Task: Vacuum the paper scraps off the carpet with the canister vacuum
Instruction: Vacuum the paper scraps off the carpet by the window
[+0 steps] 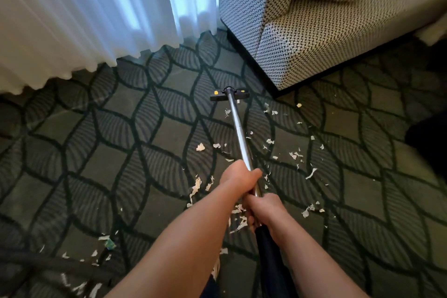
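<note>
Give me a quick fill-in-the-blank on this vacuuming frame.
1. The left hand and the right hand grip the wand; the ____ one is nearer the floor head.
2. The floor head's markings are ____.
3. Paper scraps lie scattered on the ____.
4. The curtain hangs on the sofa's ____ side.
Answers: left; yellow; carpet; left.

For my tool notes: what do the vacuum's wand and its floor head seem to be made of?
The wand looks like polished metal, perhaps chromed steel: it is silvery with bright reflections along it. The floor head seems to be matte black plastic with yellow plastic tabs: dull, moulded, no shine.
</note>
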### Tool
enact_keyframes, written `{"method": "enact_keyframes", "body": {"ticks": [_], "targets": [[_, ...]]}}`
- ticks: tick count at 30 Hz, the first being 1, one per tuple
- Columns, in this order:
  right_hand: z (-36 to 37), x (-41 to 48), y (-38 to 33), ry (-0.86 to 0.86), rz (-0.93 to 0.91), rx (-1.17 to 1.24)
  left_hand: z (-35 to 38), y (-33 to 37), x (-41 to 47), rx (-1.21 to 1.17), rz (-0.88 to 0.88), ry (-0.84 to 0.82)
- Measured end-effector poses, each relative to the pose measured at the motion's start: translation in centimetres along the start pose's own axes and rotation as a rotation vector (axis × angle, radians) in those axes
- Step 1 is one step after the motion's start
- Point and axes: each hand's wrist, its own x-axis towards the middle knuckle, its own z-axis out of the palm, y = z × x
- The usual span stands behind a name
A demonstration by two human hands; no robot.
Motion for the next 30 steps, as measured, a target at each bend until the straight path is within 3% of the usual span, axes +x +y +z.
{"method": "enact_keyframes", "body": {"ticks": [11,17,30], "targets": [[2.2,8.1,-4.1,-0.002,0.063,0.112,-0.6,0.1,10.1,0.088,0.000,-0.065],[3.0,7.0,-3.3,-0.037,0.153,0.114,0.1,-1.8,9.4,0.128,-0.036,-0.109],[3.3,2.7,-1.0,-0.048,0.168,0.081,-0.3,-2.8,4.2,0.089,-0.053,-0.140]]}}
